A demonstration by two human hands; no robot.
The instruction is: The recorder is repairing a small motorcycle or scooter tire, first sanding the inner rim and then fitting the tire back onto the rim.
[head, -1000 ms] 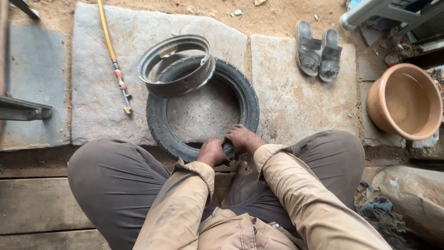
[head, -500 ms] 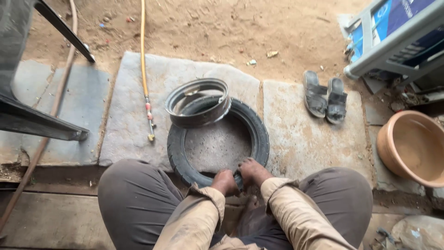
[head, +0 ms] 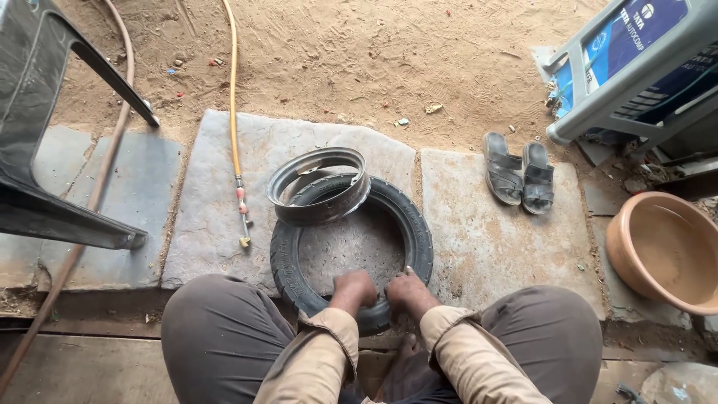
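Note:
A black rubber tyre (head: 416, 233) lies flat on a grey stone slab (head: 217, 194) in front of my knees. A shiny metal wheel rim (head: 318, 185) rests tilted on the tyre's far left edge. My left hand (head: 354, 289) and my right hand (head: 407, 289) sit side by side on the tyre's near edge, fingers curled over the inner bead and pressing on it. My tan sleeves and dark trousers fill the bottom of the view.
A yellow hose with a nozzle (head: 238, 179) lies left of the tyre. A dark chair (head: 45, 150) stands far left. A pair of sandals (head: 517, 172) sits on the right slab. An orange basin (head: 662, 251) and a grey crate (head: 636, 67) are at the right. Sandy ground lies beyond.
The view has tilted up and pulled back, showing more sand, the chair and the crate. Both hands stay on the tyre's near edge, almost unmoved.

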